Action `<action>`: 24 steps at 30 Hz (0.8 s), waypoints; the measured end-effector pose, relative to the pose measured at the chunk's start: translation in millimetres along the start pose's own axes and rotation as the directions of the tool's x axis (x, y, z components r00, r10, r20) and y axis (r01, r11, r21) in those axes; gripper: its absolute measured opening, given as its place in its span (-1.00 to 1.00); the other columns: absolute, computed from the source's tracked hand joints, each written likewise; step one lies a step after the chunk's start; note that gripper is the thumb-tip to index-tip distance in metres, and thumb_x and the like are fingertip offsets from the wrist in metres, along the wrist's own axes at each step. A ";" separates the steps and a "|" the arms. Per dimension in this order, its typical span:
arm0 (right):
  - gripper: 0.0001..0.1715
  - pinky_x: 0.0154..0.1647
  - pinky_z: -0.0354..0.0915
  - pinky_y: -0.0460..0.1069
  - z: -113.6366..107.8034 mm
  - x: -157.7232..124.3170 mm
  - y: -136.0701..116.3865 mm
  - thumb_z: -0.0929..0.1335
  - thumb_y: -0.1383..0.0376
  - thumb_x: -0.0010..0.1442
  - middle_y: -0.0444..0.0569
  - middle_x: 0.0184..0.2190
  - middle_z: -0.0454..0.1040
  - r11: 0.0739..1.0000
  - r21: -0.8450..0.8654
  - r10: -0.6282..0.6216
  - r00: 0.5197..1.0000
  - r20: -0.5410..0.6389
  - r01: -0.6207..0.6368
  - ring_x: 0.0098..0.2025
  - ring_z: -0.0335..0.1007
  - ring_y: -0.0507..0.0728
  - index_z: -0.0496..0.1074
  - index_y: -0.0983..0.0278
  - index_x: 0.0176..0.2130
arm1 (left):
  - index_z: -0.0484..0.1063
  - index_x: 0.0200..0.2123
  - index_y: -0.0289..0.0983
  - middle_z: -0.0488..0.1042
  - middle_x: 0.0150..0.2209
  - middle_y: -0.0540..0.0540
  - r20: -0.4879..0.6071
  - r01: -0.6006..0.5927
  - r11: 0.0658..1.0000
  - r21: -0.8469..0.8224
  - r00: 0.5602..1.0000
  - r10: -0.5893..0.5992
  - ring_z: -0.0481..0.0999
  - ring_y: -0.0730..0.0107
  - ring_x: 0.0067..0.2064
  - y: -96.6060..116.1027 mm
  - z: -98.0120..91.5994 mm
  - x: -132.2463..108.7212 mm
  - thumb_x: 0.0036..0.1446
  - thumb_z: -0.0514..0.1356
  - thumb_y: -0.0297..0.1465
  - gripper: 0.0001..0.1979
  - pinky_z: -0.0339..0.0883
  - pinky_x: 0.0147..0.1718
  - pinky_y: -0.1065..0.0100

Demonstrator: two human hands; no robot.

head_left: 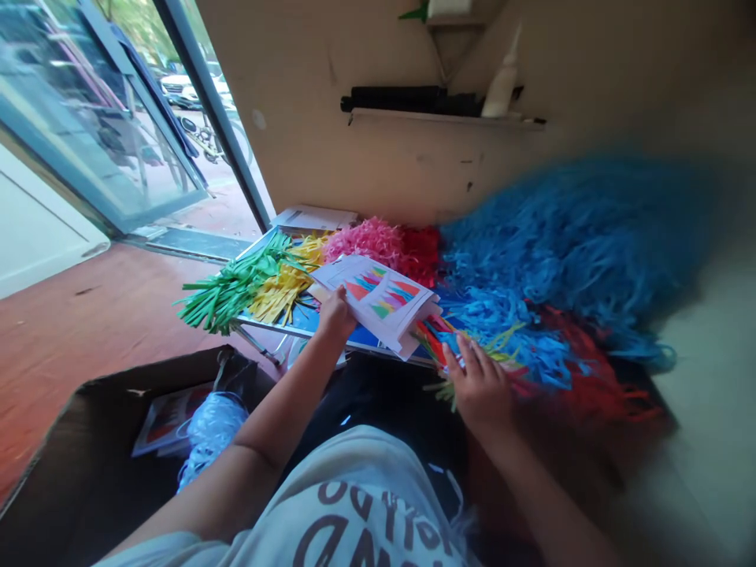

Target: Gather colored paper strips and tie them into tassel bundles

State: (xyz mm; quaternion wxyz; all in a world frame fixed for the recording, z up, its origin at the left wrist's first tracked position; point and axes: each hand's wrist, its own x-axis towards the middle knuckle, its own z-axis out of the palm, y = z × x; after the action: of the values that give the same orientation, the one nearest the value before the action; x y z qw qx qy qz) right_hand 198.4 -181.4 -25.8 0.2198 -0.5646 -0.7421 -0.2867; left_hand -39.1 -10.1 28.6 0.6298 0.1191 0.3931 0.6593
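Note:
My left hand (338, 313) is closed on the near left edge of a white packet (407, 319) printed with a colourful tassel picture. At the packet's right end, a bunch of multicoloured tassel strips (437, 335) in red, blue, yellow and green meets its edge; whether some are inside is hidden. My right hand (481, 386) grips this bunch, fingers lying over the strips and the thumb side hidden. Behind the packet lie green tassels (236, 283), yellow tassels (287, 279), pink tassels (369, 242) and red tassels (422, 252).
A large heap of blue tassels (567, 228) rises at the right, with red strips (596, 378) below. A dark open box (53, 441) at lower left holds a white stringy bundle (213, 429). The wall shelf (442, 118) carries a white bottle (502, 83). A glass door stands open.

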 end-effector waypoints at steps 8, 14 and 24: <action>-0.56 -0.12 0.36 0.14 -12.1 24.4 -12.8 0.26 0.45 0.31 0.21 0.19 0.43 0.999 -0.041 0.041 0.992 0.117 -0.036 0.08 0.43 0.35 0.48 0.27 0.12 | 0.48 0.00 -0.23 0.63 -0.29 -0.03 0.042 -0.047 0.998 0.037 0.998 0.046 0.65 0.36 -0.19 -33.3 10.8 -23.2 0.34 0.03 -0.47 -0.73 0.50 -0.02 0.29; -0.54 0.22 0.23 0.18 0.5 8.1 -19.9 0.25 0.44 0.30 0.22 0.25 0.36 0.982 0.183 0.062 0.993 -0.101 -0.042 0.31 0.23 0.27 0.38 0.31 0.17 | 0.45 0.01 -0.27 0.62 -0.31 -0.06 0.014 0.026 1.000 0.008 1.000 -0.026 0.65 0.30 -0.20 -38.2 2.8 -29.7 0.37 0.00 -0.45 -0.72 0.52 -0.03 0.24; -0.62 0.04 0.35 0.17 4.5 11.3 -18.6 0.21 0.41 0.28 0.29 0.02 0.51 0.945 0.247 0.152 0.957 0.247 -0.214 0.02 0.42 0.30 0.56 0.39 -0.07 | 0.46 0.01 -0.37 0.64 -0.20 -0.19 0.111 0.130 0.990 0.047 0.985 -0.135 0.66 0.22 -0.21 -43.9 -14.3 -46.1 0.32 0.06 -0.45 -0.72 0.51 0.02 0.11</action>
State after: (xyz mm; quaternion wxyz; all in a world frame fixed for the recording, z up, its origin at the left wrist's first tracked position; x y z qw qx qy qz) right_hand 177.4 -174.0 -25.1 0.2352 -0.6247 -0.7386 -0.0949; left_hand -7.9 -62.4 5.4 0.6912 0.1423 0.3766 0.6002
